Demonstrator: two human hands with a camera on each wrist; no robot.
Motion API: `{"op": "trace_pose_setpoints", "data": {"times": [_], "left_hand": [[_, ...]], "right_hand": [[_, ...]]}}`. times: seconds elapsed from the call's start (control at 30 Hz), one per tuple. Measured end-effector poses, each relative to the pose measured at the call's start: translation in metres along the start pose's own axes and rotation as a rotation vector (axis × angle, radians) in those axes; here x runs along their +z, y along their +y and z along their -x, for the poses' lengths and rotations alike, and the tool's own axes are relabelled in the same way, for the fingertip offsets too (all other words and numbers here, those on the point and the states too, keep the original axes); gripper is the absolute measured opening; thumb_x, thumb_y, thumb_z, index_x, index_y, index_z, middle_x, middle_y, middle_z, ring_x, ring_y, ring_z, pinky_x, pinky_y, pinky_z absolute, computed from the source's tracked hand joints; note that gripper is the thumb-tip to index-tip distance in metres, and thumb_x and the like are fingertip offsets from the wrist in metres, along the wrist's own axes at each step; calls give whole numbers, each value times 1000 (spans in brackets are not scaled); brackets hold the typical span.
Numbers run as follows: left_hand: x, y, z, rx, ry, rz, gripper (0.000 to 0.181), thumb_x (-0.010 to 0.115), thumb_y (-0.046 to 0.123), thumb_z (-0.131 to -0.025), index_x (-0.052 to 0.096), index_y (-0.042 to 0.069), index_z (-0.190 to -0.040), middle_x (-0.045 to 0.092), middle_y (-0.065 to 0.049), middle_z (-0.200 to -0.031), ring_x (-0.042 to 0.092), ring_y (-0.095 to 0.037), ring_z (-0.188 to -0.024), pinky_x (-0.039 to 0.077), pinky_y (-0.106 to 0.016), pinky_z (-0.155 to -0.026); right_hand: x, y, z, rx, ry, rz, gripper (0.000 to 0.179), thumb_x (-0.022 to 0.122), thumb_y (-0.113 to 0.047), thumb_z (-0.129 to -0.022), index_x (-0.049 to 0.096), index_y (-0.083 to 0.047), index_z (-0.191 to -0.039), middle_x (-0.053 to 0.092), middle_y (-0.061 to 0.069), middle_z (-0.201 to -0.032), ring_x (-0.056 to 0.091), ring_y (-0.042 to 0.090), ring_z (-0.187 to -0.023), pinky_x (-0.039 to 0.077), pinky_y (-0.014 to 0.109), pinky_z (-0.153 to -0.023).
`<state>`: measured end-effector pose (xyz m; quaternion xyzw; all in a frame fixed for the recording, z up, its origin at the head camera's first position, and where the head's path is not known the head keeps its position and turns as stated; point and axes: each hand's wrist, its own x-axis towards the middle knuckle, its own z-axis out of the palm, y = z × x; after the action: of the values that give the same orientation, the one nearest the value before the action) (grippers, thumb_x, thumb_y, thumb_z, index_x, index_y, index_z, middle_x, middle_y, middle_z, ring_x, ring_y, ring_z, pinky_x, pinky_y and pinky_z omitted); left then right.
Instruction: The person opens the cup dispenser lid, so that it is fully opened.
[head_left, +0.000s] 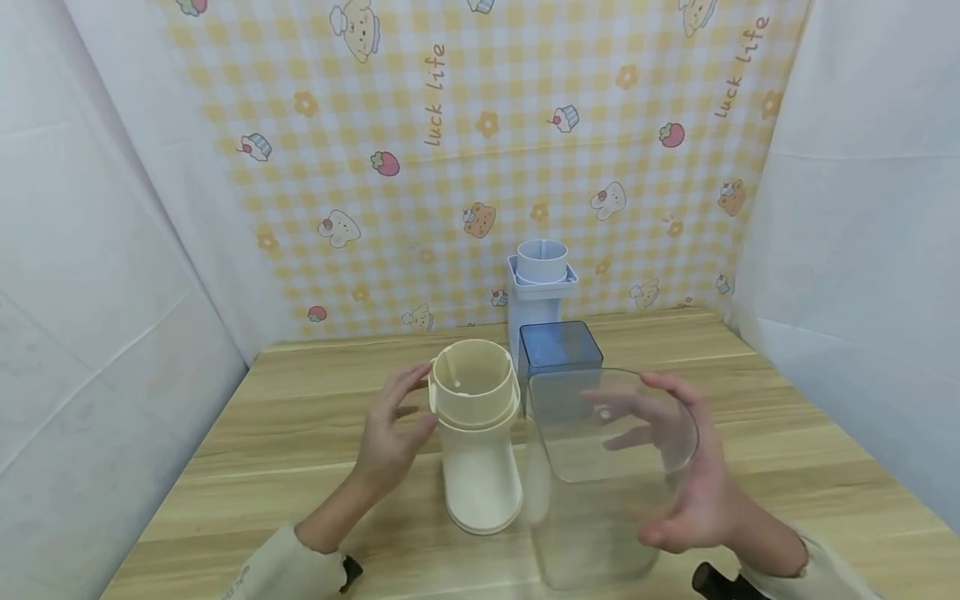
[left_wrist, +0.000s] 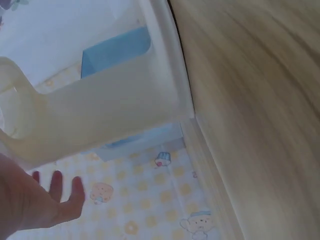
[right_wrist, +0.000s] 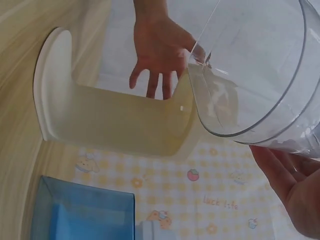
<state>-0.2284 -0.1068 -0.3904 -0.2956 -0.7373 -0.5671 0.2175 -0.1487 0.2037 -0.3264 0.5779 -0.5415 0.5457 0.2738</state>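
A cream dispenser stand point(head_left: 483, 483) with a round collar on top stands on the table, slightly left of the middle. My left hand point(head_left: 393, 442) is beside the collar's left side, its fingers spread and fingertips right at the collar. With my right hand point(head_left: 705, 475) I hold a clear, rounded container point(head_left: 600, 533) just right of the stand, fingers behind it and thumb on the near side. The right wrist view shows this clear container point(right_wrist: 250, 65) raised and tilted, its rim overlapping the stand's collar. Nothing shows inside it.
Behind the clear container stands a transparent blue square container point(head_left: 558, 342). Farther back, a light blue dispenser stand point(head_left: 534, 312) with a round collar is close to the patterned backdrop point(head_left: 450, 192). White cloth point(head_left: 112, 250) hangs along both sides of the wooden table point(head_left: 300, 400).
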Motion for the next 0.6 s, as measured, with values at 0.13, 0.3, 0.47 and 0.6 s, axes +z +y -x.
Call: {"op": "trace_pose_setpoints", "data": {"times": [0.13,0.3,0.47,0.6], "left_hand": [[7,7,2,-67,-83,-6,89,70,51,-85,33,9,-153,41,-14,-150,45,-42,-130,42,-69,-93],[15,16,-1,-131,-82,-20,106,82,51,-75,27,12,-156,37,-9,-154,39,-37,-137,32,-73,-101],[16,20,-7,-135,-72,-54,107,88,43,-71,32,5,-154,40,-10,-153,43,-33,-135,41,-64,-99],[15,19,-10,-131,-70,-26,106,91,35,-70,33,1,-152,41,-13,-152,48,-31,-130,52,-46,-95]], "right_hand": [[2,4,8,83,-17,54,99,79,-32,-83,15,15,-142,53,27,-138,56,29,-119,58,39,-71],[1,8,17,188,-53,62,100,83,-29,-81,16,13,-142,49,26,-143,56,29,-122,58,42,-79],[4,15,23,237,-71,36,103,89,-21,-75,17,15,-140,46,29,-143,55,31,-125,56,43,-86],[6,19,27,271,-69,39,104,90,-20,-73,18,16,-138,47,30,-141,57,31,-123,56,42,-87]]}}
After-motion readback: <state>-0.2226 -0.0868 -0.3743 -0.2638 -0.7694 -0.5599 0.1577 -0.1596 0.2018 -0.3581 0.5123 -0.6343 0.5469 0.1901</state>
